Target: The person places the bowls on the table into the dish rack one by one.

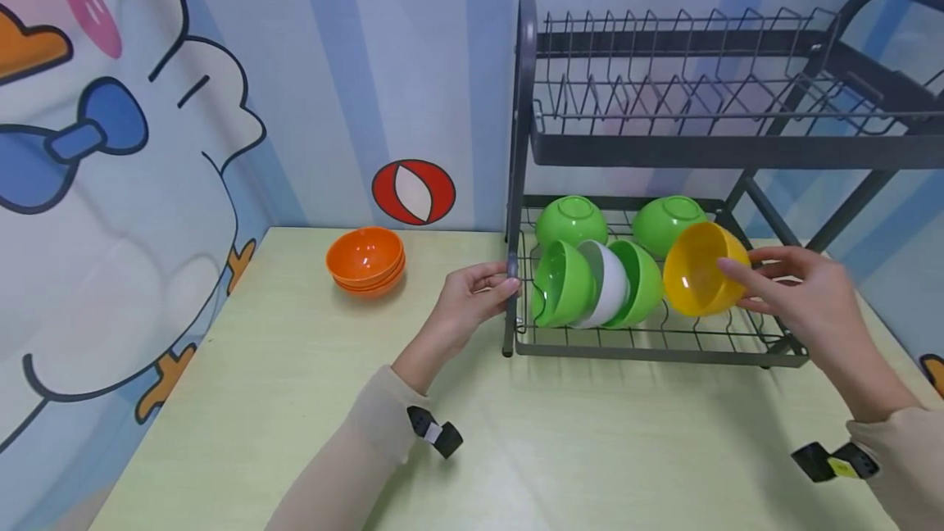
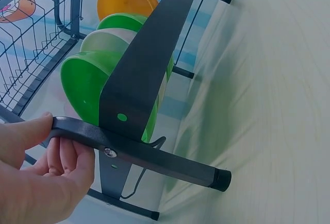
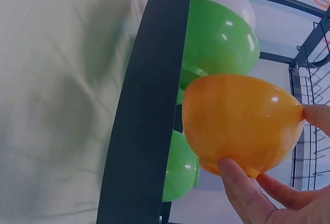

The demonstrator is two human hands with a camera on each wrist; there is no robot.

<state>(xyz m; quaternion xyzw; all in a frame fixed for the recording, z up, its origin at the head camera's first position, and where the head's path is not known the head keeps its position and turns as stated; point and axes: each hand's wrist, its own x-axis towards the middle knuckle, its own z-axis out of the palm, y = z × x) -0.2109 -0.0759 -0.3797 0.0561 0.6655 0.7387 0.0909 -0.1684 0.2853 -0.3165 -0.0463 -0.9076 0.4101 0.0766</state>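
Observation:
My right hand (image 1: 819, 293) pinches a yellow bowl (image 1: 701, 269) between thumb and fingers, at the right end of a row on the lower rack shelf. In the right wrist view the tilted yellow bowl (image 3: 237, 121) lies close beside a green bowl (image 3: 219, 41). The row holds a green bowl (image 1: 560, 289), a white bowl (image 1: 608, 289) and another green bowl (image 1: 640, 285), standing on edge. Behind them two green bowls (image 1: 571, 220) sit upside down. My left hand (image 1: 472, 301) grips the left post of the dark dish rack (image 1: 519, 187); in the left wrist view thumb and fingers wrap it.
A small stack of orange bowls (image 1: 366, 260) stands on the table (image 1: 295, 400) left of the rack. Above the bowls, the upper wire shelf (image 1: 708, 150) overhangs the lower one. A wall with cartoon prints (image 1: 413, 191) borders the table behind.

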